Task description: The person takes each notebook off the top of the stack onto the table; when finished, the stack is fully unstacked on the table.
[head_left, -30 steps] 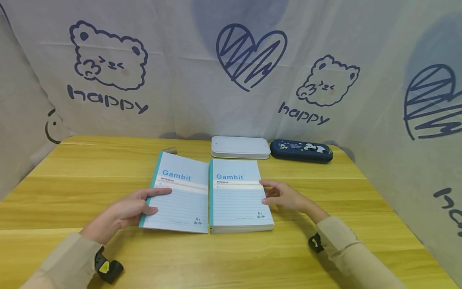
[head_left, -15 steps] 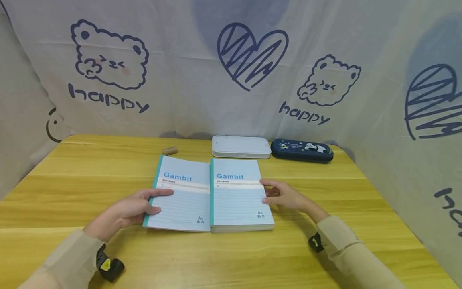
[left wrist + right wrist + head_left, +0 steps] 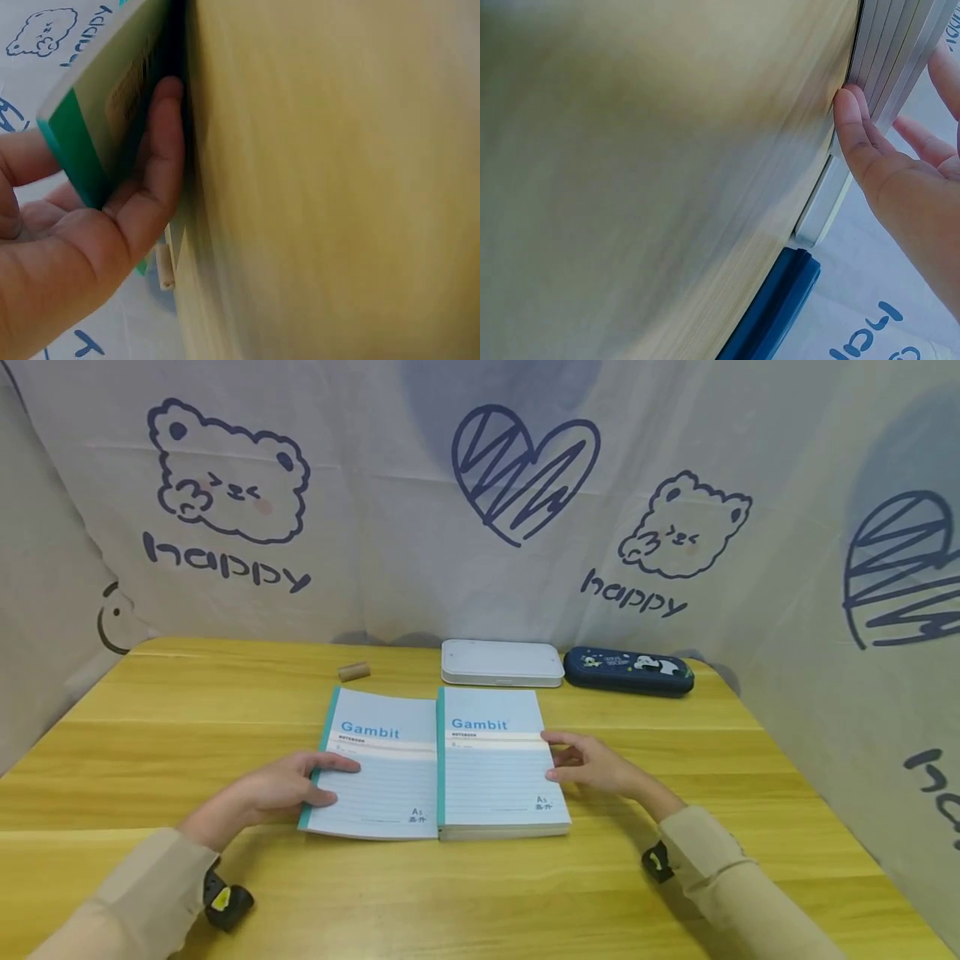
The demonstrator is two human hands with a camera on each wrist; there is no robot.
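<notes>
In the head view, a light-blue notebook (image 3: pixel 382 793) with a teal spine is in my left hand (image 3: pixel 288 787). The thumb and index finger lie over its cover at the spine side. Other fingers reach beneath it in the left wrist view, so this hand (image 3: pixel 97 225) pinches the notebook (image 3: pixel 112 97) by the spine, its edge lifted off the table. Right beside it lies a stack of like notebooks (image 3: pixel 495 785). My right hand (image 3: pixel 596 768) touches the stack's right edge with its fingertips; the right wrist view shows several layers in the stack (image 3: pixel 885 52) against the fingers.
Behind the stack stand a white flat case (image 3: pixel 502 662) and a dark-blue pencil case (image 3: pixel 630 672) with a panda print. A small brown cylinder (image 3: pixel 354 672) lies behind the left notebook. The wooden table (image 3: pixel 450 902) meets a printed cloth (image 3: pixel 375 527) at the back.
My left hand has brought the notebook slightly right and lower, its spine side up against the stack. The brown cylinder has come into fuller view. My right hand has stayed at the stack.
</notes>
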